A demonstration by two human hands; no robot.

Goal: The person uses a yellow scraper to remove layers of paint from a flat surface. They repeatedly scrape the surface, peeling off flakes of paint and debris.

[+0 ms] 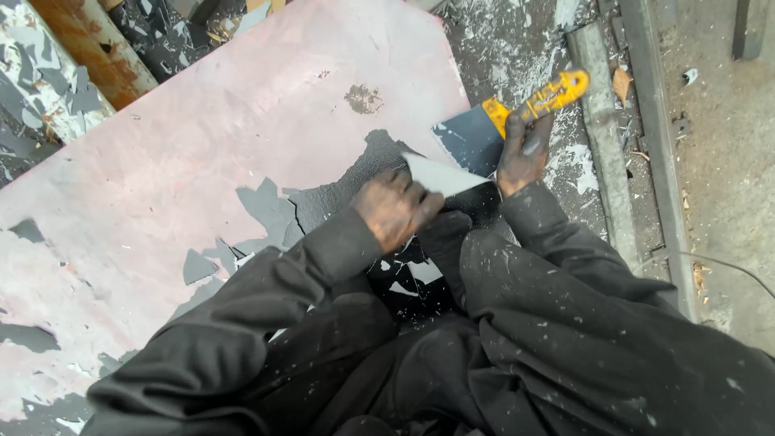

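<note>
My left hand (394, 208) pinches a peeled sheet of paint (440, 176), dark on one side and white on the other, lifting it off a large pinkish metal panel (210, 153). My right hand (523, 155) grips a scraper with a yellow handle (542, 98) and a wide dark blade (470, 139), held just beyond the peeled sheet. Both hands are blackened, and black sleeves speckled with paint cover my arms. Patches of grey paint (270, 211) still cling to the panel near my left hand.
A rusty pipe (93, 48) lies at the upper left. Paint flakes (517, 40) litter the ground beyond the panel. A grey metal bar (601, 137) and a rail (658, 153) run along the right, with bare concrete and a thin cable (726, 266) past them.
</note>
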